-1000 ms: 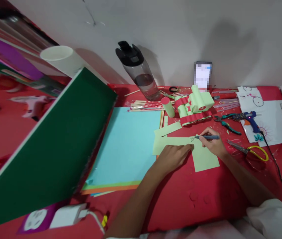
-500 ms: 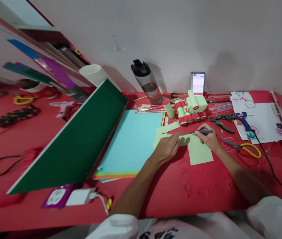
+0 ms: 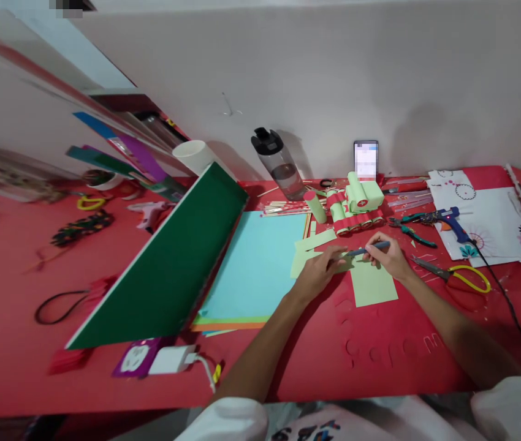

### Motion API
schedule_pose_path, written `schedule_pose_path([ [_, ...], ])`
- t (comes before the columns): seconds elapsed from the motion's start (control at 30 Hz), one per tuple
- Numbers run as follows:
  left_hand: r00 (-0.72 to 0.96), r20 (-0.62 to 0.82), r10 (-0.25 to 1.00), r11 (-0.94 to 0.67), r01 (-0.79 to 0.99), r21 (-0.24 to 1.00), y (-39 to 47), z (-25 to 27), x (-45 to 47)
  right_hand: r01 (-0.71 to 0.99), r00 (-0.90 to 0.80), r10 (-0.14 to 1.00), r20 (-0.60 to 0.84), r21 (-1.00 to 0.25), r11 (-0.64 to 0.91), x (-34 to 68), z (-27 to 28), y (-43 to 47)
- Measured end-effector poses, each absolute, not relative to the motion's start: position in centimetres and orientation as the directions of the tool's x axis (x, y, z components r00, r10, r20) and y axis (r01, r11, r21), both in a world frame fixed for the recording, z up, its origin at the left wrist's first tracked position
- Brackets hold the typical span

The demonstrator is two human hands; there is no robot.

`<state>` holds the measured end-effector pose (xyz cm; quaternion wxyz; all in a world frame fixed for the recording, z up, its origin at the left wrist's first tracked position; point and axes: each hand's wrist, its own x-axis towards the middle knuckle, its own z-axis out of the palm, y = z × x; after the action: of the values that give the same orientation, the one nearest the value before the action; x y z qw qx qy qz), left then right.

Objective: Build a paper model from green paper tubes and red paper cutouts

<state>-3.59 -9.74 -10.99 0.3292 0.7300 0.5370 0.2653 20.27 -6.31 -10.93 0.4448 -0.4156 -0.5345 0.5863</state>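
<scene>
My right hand point(image 3: 388, 257) is closed around a blue-grey pen point(image 3: 358, 251), whose tip points left toward my left fingertips. My left hand point(image 3: 319, 271) rests on light green paper, fingers stretched forward and close to the pen tip. Whether the fingers touch the pen I cannot tell. A light green sheet point(image 3: 374, 288) lies below my right hand. Another light green piece point(image 3: 298, 264) shows at the left of my left hand, with a narrow strip point(image 3: 315, 239) above it. Behind both hands stands a model of rolled green paper with red bands point(image 3: 350, 223).
Scissors with yellow handles point(image 3: 467, 278), pliers point(image 3: 414, 233) and a blue glue gun point(image 3: 454, 226) lie at right. A water bottle point(image 3: 283, 174) and a phone point(image 3: 366, 160) stand at the wall. Left are blue sheets point(image 3: 255, 263) and a leaning green board point(image 3: 163, 263).
The view has shifted, so the left-hand things appear farther right. The pen tip has come down and closer to my left fingertips. Both hands stay over the green paper.
</scene>
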Motion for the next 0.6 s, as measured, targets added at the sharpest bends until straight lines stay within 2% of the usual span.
schedule_pose_path([
  [0.17,0.278,0.004,0.961,-0.198,0.672,0.714,-9.7,-11.1,-3.6,-0.033,-0.280,0.960,-0.018,-0.999,-0.028,20.2,-10.8,-6.5],
  [0.33,0.302,0.039,0.953,-0.241,0.671,0.701,-9.7,-11.3,-3.5,0.024,-0.307,0.951,-0.012,-1.000,-0.005,20.3,-10.1,-6.6],
  [0.43,0.334,0.104,0.937,-0.309,0.652,0.692,-9.6,-11.8,-3.6,0.054,-0.332,0.943,0.008,-0.998,0.028,20.2,-9.9,-6.6],
  [0.6,0.400,0.300,0.866,-0.493,0.583,0.646,-9.8,-12.5,-3.6,0.088,-0.388,0.921,0.036,-0.993,0.076,20.0,-10.1,-6.7],
])
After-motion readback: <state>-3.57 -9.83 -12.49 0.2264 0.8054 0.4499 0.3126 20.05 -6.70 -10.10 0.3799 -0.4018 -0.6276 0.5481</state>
